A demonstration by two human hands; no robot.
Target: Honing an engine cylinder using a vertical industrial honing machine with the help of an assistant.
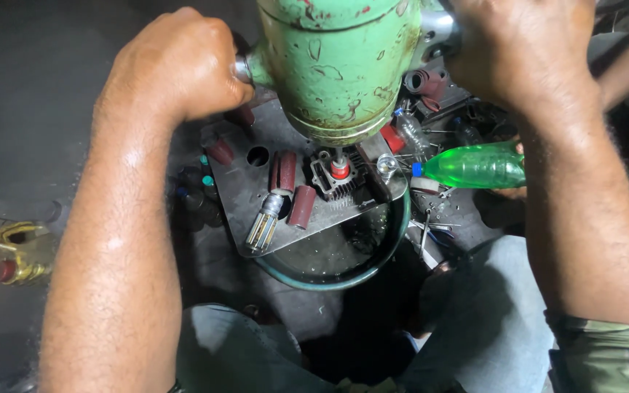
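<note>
Both my hands clamp side handles of chipped green metal drill body (336, 65): left hand (180, 65) fisted on left handle, right hand (518, 47) closed on right. Red-tipped bit (339, 169) sits in finned grey engine cylinder (335, 178) on steel plate (256, 196). Step: boring in progress, judged. Next: steady vertical pressure.

Both forearms are bare and hairy, with a damp sheen on the left one. The left hand (176, 62) and right hand (522, 47) wear no gloves. A camouflage-patterned sleeve (606, 353) covers the right upper arm; grey trousers (234, 349) cover the legs.
</note>
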